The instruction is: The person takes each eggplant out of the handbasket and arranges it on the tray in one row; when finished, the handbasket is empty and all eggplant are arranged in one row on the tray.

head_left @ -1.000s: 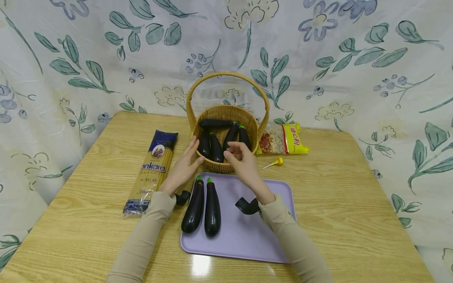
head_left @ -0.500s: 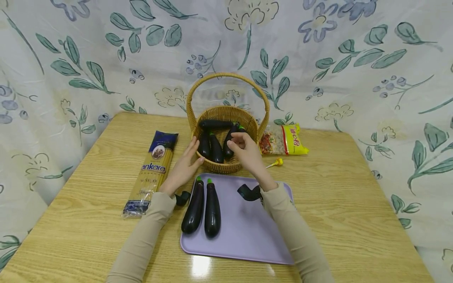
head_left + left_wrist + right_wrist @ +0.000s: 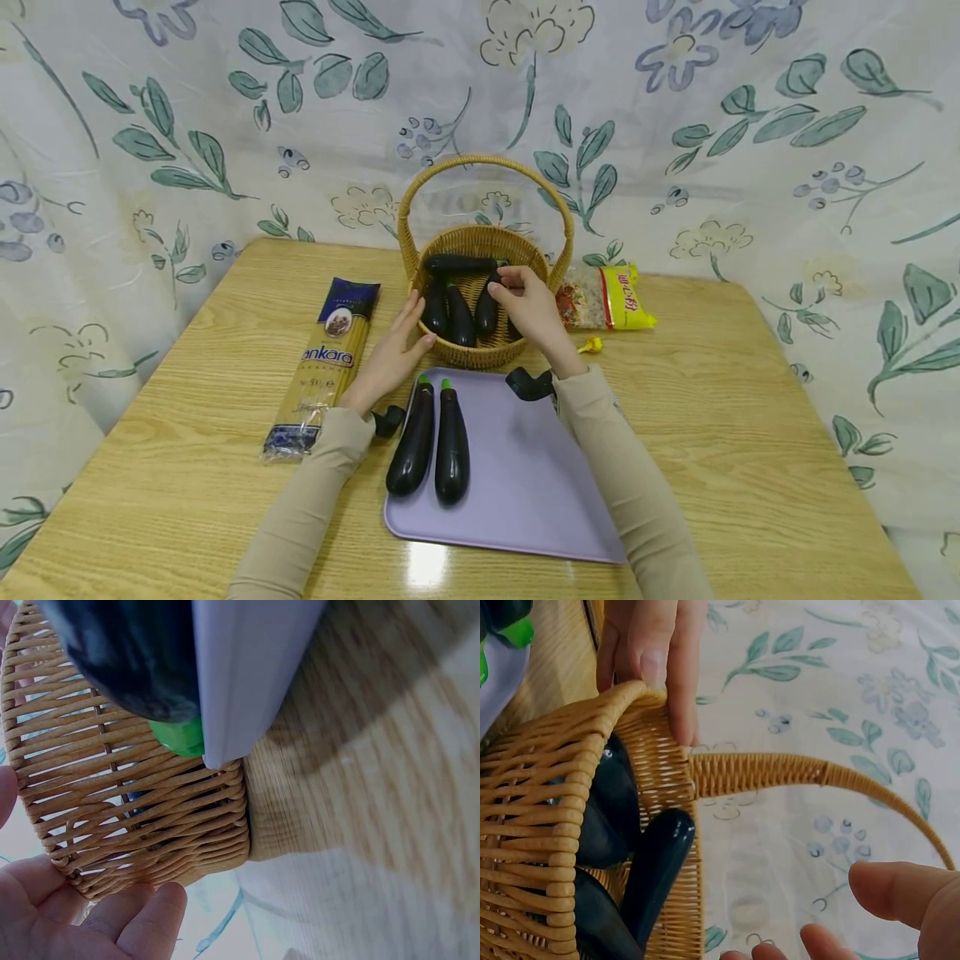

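A wicker basket (image 3: 471, 357) with a tall handle holds several dark eggplants (image 3: 461, 316). My left hand (image 3: 392, 354) rests against the basket's left side with fairly straight fingers; in the left wrist view its fingers (image 3: 154, 922) touch the wickerwork. Over the basket's right part hangs my right hand (image 3: 532, 308), partly covering an eggplant there. The right wrist view shows the right thumb (image 3: 900, 889) and fingers apart, with nothing between them. Two more eggplants (image 3: 452, 446) lie side by side on the left half of a lilac tray (image 3: 517, 500) in front of the basket.
Left of the basket lies a pack of spaghetti (image 3: 321, 367). To the right are a yellow-and-clear food packet (image 3: 607, 297) and a yellow lollipop (image 3: 592, 344), partly behind the right wrist. A floral curtain (image 3: 675, 167) hangs behind the wooden table (image 3: 750, 433).
My right hand has moved to the right and a little farther back over the basket. The left hand stays at the basket's side. The eggplants on the tray have not moved.
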Tool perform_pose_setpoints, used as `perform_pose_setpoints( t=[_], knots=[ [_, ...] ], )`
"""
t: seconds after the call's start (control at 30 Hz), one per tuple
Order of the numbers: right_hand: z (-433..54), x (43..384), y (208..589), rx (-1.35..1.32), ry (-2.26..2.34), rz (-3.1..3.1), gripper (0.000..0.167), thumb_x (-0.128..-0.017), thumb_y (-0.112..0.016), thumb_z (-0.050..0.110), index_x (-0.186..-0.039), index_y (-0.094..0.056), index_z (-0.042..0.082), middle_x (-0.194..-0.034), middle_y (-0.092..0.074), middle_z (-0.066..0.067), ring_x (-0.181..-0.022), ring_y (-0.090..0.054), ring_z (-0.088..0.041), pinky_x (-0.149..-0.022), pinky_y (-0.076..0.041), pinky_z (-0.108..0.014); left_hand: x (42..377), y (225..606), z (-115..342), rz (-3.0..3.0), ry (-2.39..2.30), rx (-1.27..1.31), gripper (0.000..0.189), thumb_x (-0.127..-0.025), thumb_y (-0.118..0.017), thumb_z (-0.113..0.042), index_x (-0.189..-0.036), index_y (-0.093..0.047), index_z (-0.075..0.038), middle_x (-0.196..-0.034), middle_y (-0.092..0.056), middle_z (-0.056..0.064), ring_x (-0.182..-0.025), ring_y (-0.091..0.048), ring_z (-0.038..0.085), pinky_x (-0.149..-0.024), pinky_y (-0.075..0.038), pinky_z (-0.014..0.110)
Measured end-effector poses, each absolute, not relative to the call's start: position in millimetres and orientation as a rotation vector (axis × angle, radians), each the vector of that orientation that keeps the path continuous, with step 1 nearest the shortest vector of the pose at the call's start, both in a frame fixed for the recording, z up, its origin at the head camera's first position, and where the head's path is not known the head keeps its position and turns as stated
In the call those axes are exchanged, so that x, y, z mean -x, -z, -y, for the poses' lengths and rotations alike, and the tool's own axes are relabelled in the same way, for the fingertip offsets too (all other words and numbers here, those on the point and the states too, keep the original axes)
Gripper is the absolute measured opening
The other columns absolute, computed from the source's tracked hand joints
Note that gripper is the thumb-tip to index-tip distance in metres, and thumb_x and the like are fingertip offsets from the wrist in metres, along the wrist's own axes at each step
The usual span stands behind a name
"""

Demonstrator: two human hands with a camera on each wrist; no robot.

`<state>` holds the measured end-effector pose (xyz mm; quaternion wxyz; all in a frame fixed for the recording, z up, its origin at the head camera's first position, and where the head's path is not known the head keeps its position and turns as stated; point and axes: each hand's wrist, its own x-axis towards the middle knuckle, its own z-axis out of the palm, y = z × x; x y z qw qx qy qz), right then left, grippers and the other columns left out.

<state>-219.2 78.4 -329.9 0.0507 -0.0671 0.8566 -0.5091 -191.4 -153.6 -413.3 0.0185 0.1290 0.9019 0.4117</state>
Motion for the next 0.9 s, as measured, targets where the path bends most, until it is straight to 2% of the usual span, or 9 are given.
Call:
perform_pose_setpoints(
  t=[0.23, 0.57, 0.9],
  knots=[
    [-77.1, 228.1, 328.6, 0.193, 1.539, -2.579, 0.047, -0.099, -0.053, 0.034, -0.14, -0.047, 0.012, -0.14, -0.05, -0.01, -0.128, -0.05, -0.028, -0.103, -0.045, -0.045, 191.5, 412.7, 153.2, -2.8, -1.269, -0.397, 0.069, -0.103, -0.045, -0.037, -0.157, -0.01, -0.013, -0.165, 0.003, -0.001, -0.152, -0.006, 0.031, -0.119, -0.018, 0.058],
    [-71.1, 242.0, 327.4, 0.161, 1.554, -2.573, 0.048, -0.099, -0.052, 0.034, -0.141, -0.046, 0.01, -0.139, -0.051, -0.011, -0.127, -0.051, -0.028, -0.103, -0.045, -0.045, 190.7, 412.7, 153.2, -2.801, -1.273, -0.388, 0.069, -0.103, -0.045, -0.036, -0.157, -0.01, -0.013, -0.165, 0.003, -0.002, -0.152, -0.006, 0.031, -0.119, -0.018, 0.058],
    [-68.0, 254.3, 330.2, 0.095, 1.519, -2.55, 0.046, -0.1, -0.051, 0.037, -0.14, -0.047, 0.015, -0.14, -0.05, -0.009, -0.127, -0.049, -0.029, -0.102, -0.044, -0.046, 190.5, 412.4, 153.5, -2.811, -1.27, -0.395, 0.069, -0.103, -0.047, -0.033, -0.157, -0.01, -0.013, -0.165, 0.003, 0.0, -0.152, -0.007, 0.032, -0.119, -0.017, 0.058]
  ],
)
